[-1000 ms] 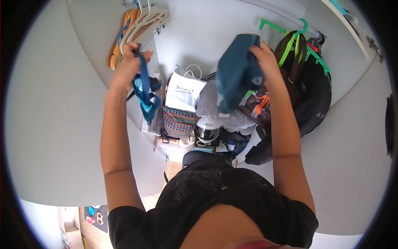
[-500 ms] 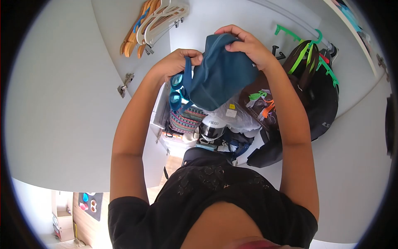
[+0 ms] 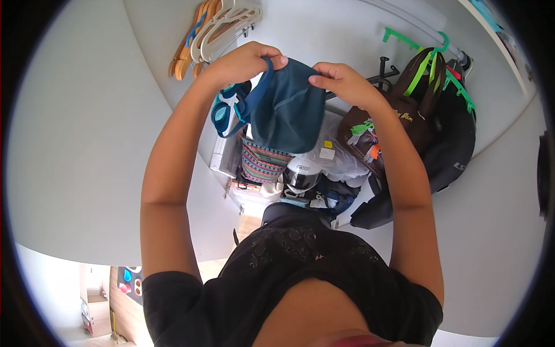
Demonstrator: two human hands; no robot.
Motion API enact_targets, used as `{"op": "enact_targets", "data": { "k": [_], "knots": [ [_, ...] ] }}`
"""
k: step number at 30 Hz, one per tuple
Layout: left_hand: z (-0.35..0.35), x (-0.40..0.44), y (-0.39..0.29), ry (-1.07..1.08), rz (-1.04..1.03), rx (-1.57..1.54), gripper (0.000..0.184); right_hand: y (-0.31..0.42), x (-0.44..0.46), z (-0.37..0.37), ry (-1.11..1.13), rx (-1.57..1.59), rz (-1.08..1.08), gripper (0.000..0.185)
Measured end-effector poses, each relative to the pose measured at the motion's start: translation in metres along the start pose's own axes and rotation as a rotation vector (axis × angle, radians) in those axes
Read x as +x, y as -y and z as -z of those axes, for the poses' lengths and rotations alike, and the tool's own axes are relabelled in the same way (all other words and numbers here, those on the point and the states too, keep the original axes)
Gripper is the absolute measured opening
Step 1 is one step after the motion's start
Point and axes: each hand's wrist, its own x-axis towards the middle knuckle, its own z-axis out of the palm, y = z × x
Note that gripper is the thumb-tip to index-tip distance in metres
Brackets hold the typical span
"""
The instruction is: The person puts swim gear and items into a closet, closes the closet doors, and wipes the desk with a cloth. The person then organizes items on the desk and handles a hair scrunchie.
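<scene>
left fingers (image 3: 280,61): pinched on teal cloth (image 3: 292,113), goggles strap (image 3: 258,92) | right fingers (image 3: 321,80): pinched on cloth | cloth hangs below both

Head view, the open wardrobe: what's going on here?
A person facing an open wardrobe holds up a dark teal cloth, its upper edge pinched by the left grip and the right grip. Blue goggles dangle by their strap from the left grip. Beyond the cloth are a patterned bag, a white helmet and, further right, a brown bag.
</scene>
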Motion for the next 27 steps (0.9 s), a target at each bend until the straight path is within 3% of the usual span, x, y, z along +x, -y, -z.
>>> {"op": "enact_targets", "data": {
  "k": [3, 5, 6, 9, 11, 13, 15, 17, 21, 23, 25, 27],
  "knots": [
    [0.006, -0.01, -0.001, -0.065, -0.032, 0.064, 0.026, 0.013, -0.005, -0.001, -0.167, -0.027, -0.068, 0.028],
    [0.007, -0.017, -0.003, -0.012, 0.023, 0.008, 0.026, 0.011, -0.002, -0.001, -0.232, -0.08, 0.154, 0.027],
    [0.008, -0.02, -0.002, -0.01, 0.024, 0.009, 0.026, 0.015, -0.004, 0.0, -0.233, -0.078, 0.153, 0.027],
    [0.01, -0.027, 0.001, 0.04, -0.059, -0.171, 0.023, 0.046, -0.013, 0.006, -0.154, 0.14, 0.208, 0.025],
    [0.007, -0.03, 0.002, 0.048, -0.086, -0.332, 0.02, 0.063, -0.016, 0.01, -0.053, 0.493, 0.172, 0.027],
    [-0.003, -0.025, 0.005, -0.046, -0.117, -0.36, 0.017, 0.07, -0.014, 0.016, 0.005, 0.521, 0.233, 0.027],
    [-0.008, -0.02, 0.005, -0.103, -0.178, -0.589, 0.018, 0.076, -0.008, 0.017, 0.07, 0.551, 0.293, 0.028],
    [-0.019, -0.014, -0.01, -0.148, -0.23, -0.674, 0.018, 0.085, 0.005, 0.012, -0.045, 0.376, 0.7, 0.028],
    [-0.032, 0.006, -0.029, -0.271, -0.398, -0.806, 0.018, 0.112, 0.015, 0.006, -0.06, 0.45, 0.768, 0.026],
    [-0.035, 0.021, -0.026, -0.403, -0.445, -0.77, 0.026, 0.12, 0.018, 0.009, -0.017, 0.458, 0.624, 0.027],
    [-0.039, 0.023, -0.014, -0.39, -0.385, -0.858, 0.032, 0.127, 0.024, 0.012, -0.071, 0.38, 0.656, 0.027],
    [-0.041, 0.023, 0.002, -0.475, -0.452, -0.841, 0.037, 0.13, 0.024, 0.018, -0.295, 0.479, 0.586, 0.028]
  ]
}}
